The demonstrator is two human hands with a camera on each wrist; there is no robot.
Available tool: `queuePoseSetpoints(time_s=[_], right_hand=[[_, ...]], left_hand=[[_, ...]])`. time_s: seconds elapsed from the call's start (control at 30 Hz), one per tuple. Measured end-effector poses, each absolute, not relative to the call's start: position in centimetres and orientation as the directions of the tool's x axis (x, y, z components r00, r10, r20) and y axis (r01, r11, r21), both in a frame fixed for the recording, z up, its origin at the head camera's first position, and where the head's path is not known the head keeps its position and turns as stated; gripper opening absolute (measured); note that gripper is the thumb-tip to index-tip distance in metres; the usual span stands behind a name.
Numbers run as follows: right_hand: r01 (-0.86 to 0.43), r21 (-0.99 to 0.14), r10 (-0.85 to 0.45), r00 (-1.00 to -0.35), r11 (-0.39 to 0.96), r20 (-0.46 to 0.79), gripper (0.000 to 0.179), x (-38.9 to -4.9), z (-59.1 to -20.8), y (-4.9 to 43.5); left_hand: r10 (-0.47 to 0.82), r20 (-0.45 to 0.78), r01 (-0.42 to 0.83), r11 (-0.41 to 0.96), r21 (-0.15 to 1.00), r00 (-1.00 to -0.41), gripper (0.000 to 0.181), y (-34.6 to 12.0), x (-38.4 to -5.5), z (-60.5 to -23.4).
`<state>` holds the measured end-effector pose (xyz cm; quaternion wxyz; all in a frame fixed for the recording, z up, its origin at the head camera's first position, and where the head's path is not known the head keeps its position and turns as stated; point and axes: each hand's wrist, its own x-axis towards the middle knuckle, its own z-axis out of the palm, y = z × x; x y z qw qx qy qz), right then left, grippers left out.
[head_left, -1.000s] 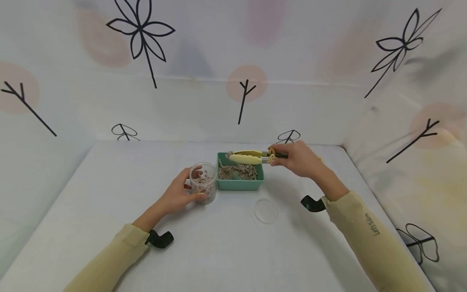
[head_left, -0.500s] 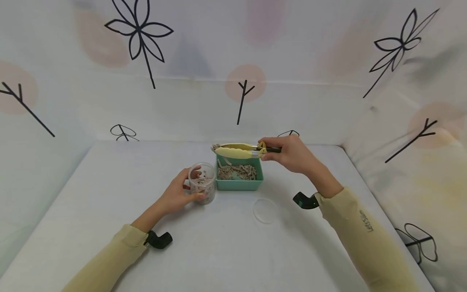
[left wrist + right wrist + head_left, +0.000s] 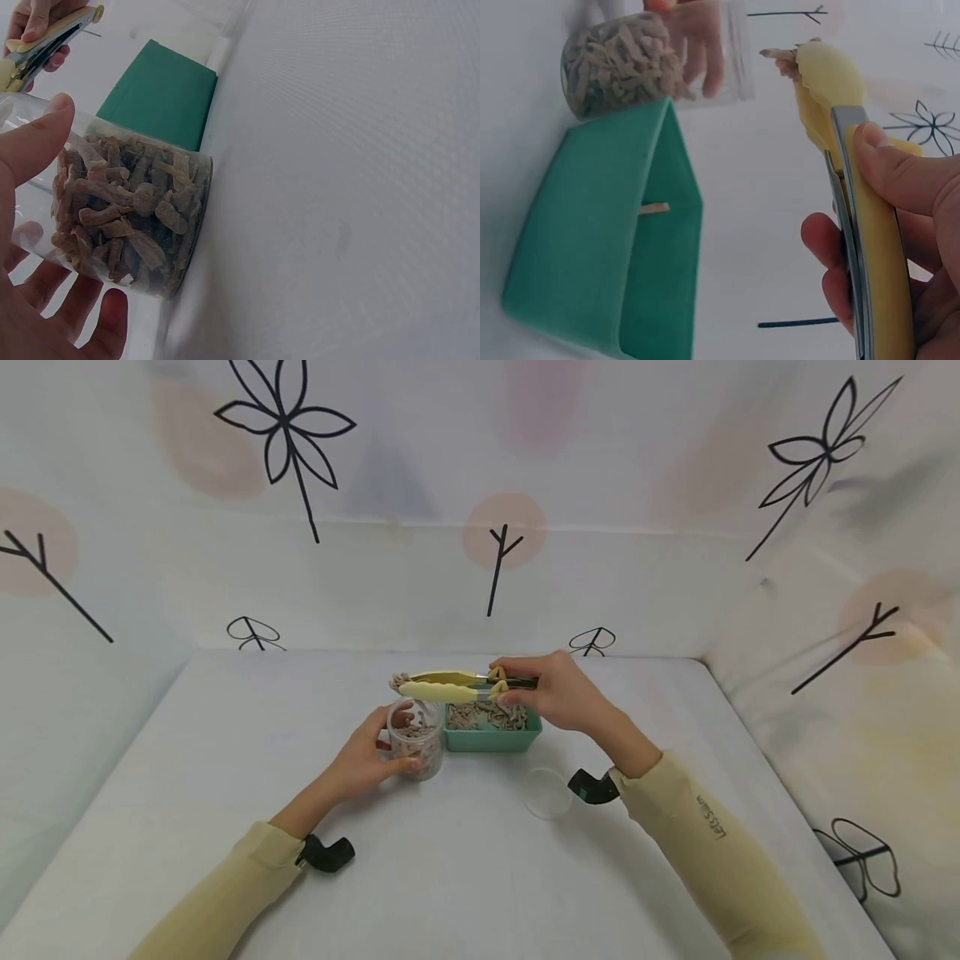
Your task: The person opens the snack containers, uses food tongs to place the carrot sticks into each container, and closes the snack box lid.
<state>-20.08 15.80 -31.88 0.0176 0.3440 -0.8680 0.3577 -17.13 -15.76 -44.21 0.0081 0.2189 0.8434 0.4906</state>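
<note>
My left hand (image 3: 366, 760) holds a clear plastic jar (image 3: 429, 750) upright on the table, thumb and fingers curled round its sides. Short brown dried strips (image 3: 127, 210) fill much of the jar. Yellow-tipped tongs (image 3: 442, 690) are in the grip of my right hand (image 3: 566, 693). Their tips pinch a small clump of strips (image 3: 400, 682) just above the jar's open mouth. Touching or very near the jar's right side is a green rectangular box (image 3: 491, 742) with more strips inside. The tongs partly cover the box's back edge.
A clear round lid (image 3: 547, 793) lies on the white table (image 3: 465, 877), in front of the green box. A patterned cloth wall (image 3: 390, 577) stands behind the table, and another closes off the right side. Black devices (image 3: 327, 853) are strapped to both wrists.
My right hand has carried the tongs and the clump leftward, from over the green box to above the jar, rising and then dipping. The left hand and jar have stayed in place.
</note>
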Motion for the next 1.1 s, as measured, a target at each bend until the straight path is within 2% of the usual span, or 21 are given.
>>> queuePoseSetpoints(time_s=[0.23, 0.7, 1.1], right_hand=[[-0.653, -0.559, -0.628, -0.727, 0.511, 0.275, 0.039, -19.8, -32.7, 15.6], [-0.683, -0.491, -0.683, -0.698, 0.541, 0.217, 0.043, -19.6, -32.1, 16.0], [-0.659, -0.439, -0.681, -0.720, 0.611, 0.135, 0.048, -19.6, -30.9, 15.7]], left_hand=[[0.392, 0.211, 0.375, 0.410, 0.831, -0.896, 0.078, -16.0, -17.1, -44.2], [0.392, 0.219, 0.385, 0.419, 0.822, -0.894, 0.079, -16.0, -17.0, -44.3], [0.396, 0.236, 0.405, 0.423, 0.811, -0.887, 0.081, -16.0, -17.1, -44.4]])
